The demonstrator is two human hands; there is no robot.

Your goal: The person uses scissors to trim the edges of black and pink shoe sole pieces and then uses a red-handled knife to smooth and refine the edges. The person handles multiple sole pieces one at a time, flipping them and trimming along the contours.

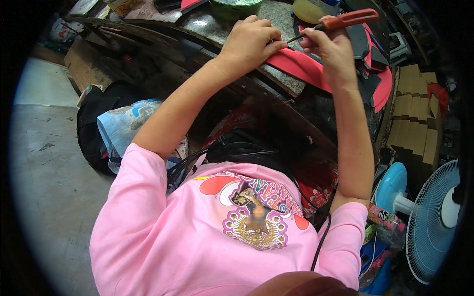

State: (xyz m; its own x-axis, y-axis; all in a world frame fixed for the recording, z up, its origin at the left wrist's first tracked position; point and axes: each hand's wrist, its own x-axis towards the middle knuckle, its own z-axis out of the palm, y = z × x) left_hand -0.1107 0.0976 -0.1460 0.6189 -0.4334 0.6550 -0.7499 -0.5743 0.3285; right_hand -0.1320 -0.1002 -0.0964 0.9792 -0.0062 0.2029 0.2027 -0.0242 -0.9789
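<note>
At the table edge, my left hand [251, 43] is closed with its thumb pressed on the end of a pink-red strip [301, 66] of sheet material. The strip curves rightward along the edge and passes behind my right wrist. My right hand [328, 45] grips a thin-shafted tool with a red handle [351, 19]. Its handle points up and right, while the dark shaft slants down toward the strip's end beside my left thumb. The tool's exact kind and its tip are hard to make out.
A green bowl [236, 10] and a yellowish container [312, 11] stand on the speckled tabletop [200, 25]. Black and pink cut pieces [381, 89] pile up at the right. Beyond them are stacked cardboard boxes [414, 113] and a fan [432, 222]. A bag [126, 121] lies at the left.
</note>
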